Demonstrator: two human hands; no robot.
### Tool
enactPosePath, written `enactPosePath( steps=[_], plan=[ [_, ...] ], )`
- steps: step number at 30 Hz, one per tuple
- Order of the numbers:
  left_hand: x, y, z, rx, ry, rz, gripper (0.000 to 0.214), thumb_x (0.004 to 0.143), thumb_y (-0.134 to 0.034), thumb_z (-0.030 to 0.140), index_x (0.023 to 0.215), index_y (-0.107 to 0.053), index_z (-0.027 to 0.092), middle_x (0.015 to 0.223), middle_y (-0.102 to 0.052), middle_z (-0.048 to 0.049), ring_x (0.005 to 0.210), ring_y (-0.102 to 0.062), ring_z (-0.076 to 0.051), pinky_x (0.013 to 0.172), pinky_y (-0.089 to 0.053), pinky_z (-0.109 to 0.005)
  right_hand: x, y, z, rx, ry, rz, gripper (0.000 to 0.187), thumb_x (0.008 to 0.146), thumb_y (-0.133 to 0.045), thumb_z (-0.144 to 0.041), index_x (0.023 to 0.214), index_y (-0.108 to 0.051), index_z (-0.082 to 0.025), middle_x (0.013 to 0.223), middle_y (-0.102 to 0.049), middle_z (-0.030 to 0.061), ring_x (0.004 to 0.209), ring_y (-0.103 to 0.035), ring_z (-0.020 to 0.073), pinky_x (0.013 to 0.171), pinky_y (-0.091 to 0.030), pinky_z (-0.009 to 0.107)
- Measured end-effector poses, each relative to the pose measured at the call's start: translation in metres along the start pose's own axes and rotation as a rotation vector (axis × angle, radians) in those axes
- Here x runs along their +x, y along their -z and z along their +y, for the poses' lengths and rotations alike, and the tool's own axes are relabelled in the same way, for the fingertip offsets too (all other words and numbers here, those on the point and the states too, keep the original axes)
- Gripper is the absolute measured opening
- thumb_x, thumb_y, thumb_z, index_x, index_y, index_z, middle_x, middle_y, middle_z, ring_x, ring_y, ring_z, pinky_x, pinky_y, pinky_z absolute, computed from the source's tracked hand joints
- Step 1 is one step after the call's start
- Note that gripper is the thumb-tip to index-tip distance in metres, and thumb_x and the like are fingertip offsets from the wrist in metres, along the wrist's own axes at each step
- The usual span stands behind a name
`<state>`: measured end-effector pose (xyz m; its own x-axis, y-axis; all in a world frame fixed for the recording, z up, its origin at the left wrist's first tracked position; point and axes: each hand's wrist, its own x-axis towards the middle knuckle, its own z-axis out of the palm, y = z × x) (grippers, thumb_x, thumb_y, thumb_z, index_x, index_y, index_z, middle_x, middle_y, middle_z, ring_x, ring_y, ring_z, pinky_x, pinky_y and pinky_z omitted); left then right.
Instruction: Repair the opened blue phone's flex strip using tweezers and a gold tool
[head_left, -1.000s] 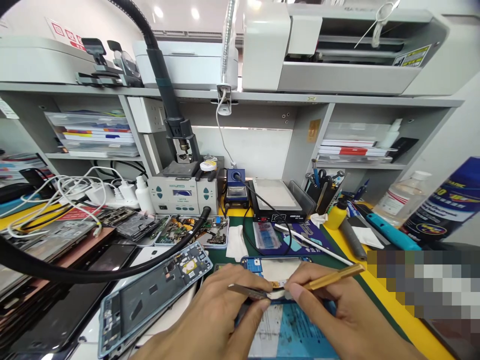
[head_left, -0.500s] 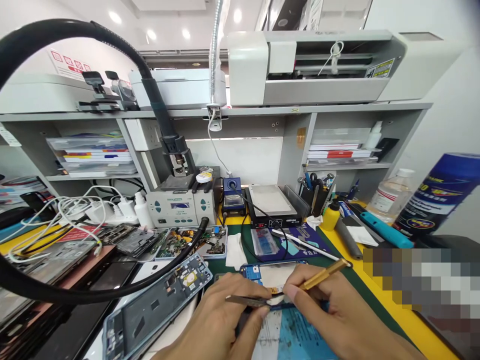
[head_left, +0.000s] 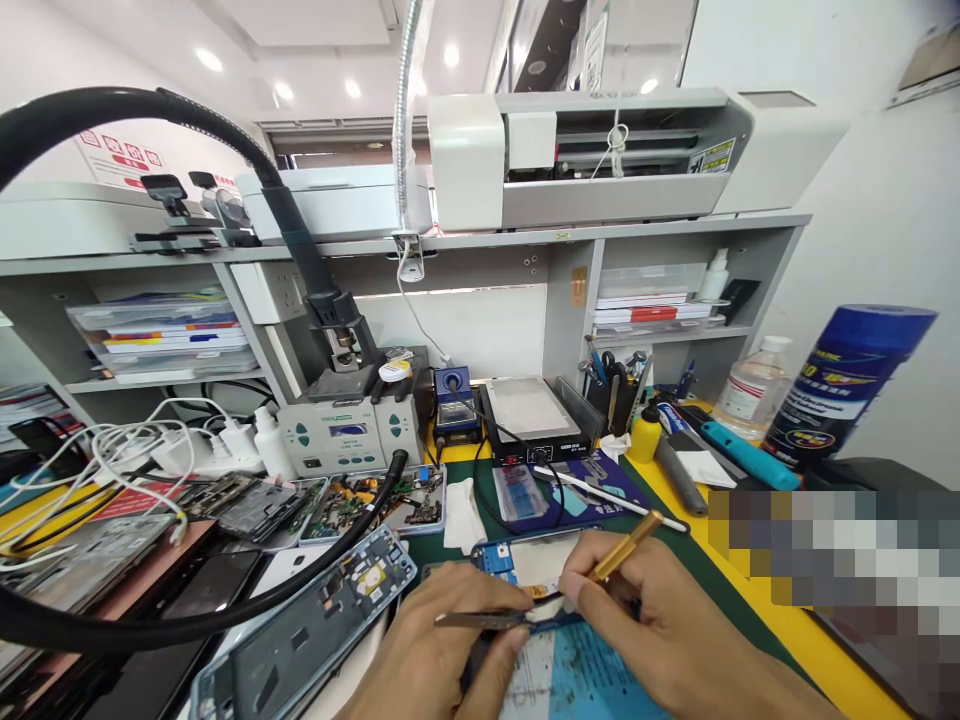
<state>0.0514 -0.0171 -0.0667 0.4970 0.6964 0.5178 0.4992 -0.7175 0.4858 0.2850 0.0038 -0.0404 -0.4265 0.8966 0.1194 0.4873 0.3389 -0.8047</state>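
Note:
Low in the middle of the head view lies an opened phone (head_left: pixel 492 560) with a blue frame, partly covered by both hands. My left hand (head_left: pixel 427 640) is closed around metal tweezers (head_left: pixel 471 620), whose tips point right, over the phone's near edge. By the tips is a small white piece (head_left: pixel 546 609); whether they pinch it I cannot tell. My right hand (head_left: pixel 649 620) grips a slim tool with a gold handle (head_left: pixel 628 545), slanting up to the right. Its working end is hidden behind my fingers, close to the white piece.
To the left lie a detached phone frame (head_left: pixel 300 640) and a tray of circuit boards (head_left: pixel 375 503), crossed by a black hose (head_left: pixel 247 600). Behind the phone stands a heating plate (head_left: pixel 530 408). Bottles and a blue spray can (head_left: pixel 847 385) stand at the right.
The view has shifted slightly, so the bench appears further left and most of it lower. Both hands keep their tools at the phone, with little visible movement relative to it.

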Motion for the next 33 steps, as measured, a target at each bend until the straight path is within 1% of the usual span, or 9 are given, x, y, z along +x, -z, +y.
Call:
enactPosePath(
  steps=[7, 11, 14, 20, 25, 30, 33],
  plan=[
    [0.001, -0.001, -0.003, 0.009, -0.014, -0.006, 0.024, 0.097, -0.057, 0.014, 0.118, -0.064, 0.022, 0.103, -0.075, -0.0033, 0.091, -0.07, -0.02, 0.079, -0.057, -0.031, 0.0, 0.001, 0.001, -0.037, 0.016, -0.008, 0.027, 0.101, -0.044, -0.03, 0.075, -0.051, -0.022, 0.062, -0.034, -0.0064, 0.054, -0.035, 0.0137, 0.051, -0.025, 0.027],
    [0.001, -0.003, -0.008, 0.005, -0.029, 0.013, 0.024, 0.096, -0.058, 0.014, 0.117, -0.064, 0.022, 0.103, -0.075, -0.003, 0.091, -0.071, -0.02, 0.079, -0.058, -0.031, -0.001, 0.003, -0.002, -0.08, 0.031, -0.008, 0.024, 0.1, -0.046, -0.03, 0.079, -0.054, -0.022, 0.065, -0.042, -0.0045, 0.056, -0.041, 0.0144, 0.051, -0.029, 0.026],
    [0.0, -0.005, -0.01, 0.006, -0.046, 0.015, 0.024, 0.095, -0.059, 0.013, 0.117, -0.063, 0.022, 0.103, -0.076, -0.0028, 0.09, -0.071, -0.02, 0.079, -0.058, -0.031, -0.002, 0.005, -0.005, -0.105, 0.045, -0.02, 0.024, 0.1, -0.045, -0.031, 0.079, -0.055, -0.022, 0.066, -0.045, -0.0034, 0.057, -0.043, 0.0149, 0.051, -0.032, 0.026],
    [-0.001, -0.005, -0.006, -0.045, -0.015, 0.04, 0.024, 0.095, -0.058, 0.013, 0.117, -0.065, 0.021, 0.103, -0.075, -0.0046, 0.091, -0.071, -0.02, 0.079, -0.057, -0.03, -0.003, 0.006, -0.006, -0.173, 0.097, -0.018, 0.03, 0.102, -0.042, -0.031, 0.077, -0.055, -0.021, 0.069, -0.051, -0.0008, 0.062, -0.049, 0.0168, 0.055, -0.037, 0.026],
    [-0.002, -0.007, -0.004, -0.034, -0.025, 0.042, 0.024, 0.096, -0.057, 0.013, 0.118, -0.064, 0.021, 0.104, -0.075, -0.0058, 0.091, -0.07, -0.02, 0.079, -0.056, -0.031, -0.002, 0.004, -0.008, -0.198, 0.094, -0.007, 0.033, 0.104, -0.039, -0.035, 0.077, -0.053, -0.022, 0.067, -0.05, -0.0017, 0.061, -0.049, 0.0169, 0.055, -0.037, 0.027],
    [0.0, -0.006, -0.002, -0.015, -0.026, 0.022, 0.023, 0.097, -0.057, 0.013, 0.118, -0.063, 0.021, 0.104, -0.075, -0.0055, 0.09, -0.069, -0.021, 0.079, -0.056, -0.032, -0.002, 0.003, -0.012, -0.199, 0.137, -0.021, 0.034, 0.103, -0.039, -0.03, 0.075, -0.056, -0.02, 0.07, -0.051, -0.0019, 0.063, -0.05, 0.0151, 0.06, -0.04, 0.026],
    [0.0, -0.004, -0.001, -0.01, -0.009, 0.009, 0.024, 0.097, -0.056, 0.013, 0.118, -0.063, 0.021, 0.104, -0.074, -0.0052, 0.089, -0.069, -0.021, 0.078, -0.056, -0.032, -0.003, 0.003, -0.011, -0.194, 0.144, -0.025, 0.033, 0.103, -0.04, -0.029, 0.076, -0.057, -0.02, 0.069, -0.049, -0.0027, 0.061, -0.049, 0.0144, 0.058, -0.04, 0.026]
  ],
)
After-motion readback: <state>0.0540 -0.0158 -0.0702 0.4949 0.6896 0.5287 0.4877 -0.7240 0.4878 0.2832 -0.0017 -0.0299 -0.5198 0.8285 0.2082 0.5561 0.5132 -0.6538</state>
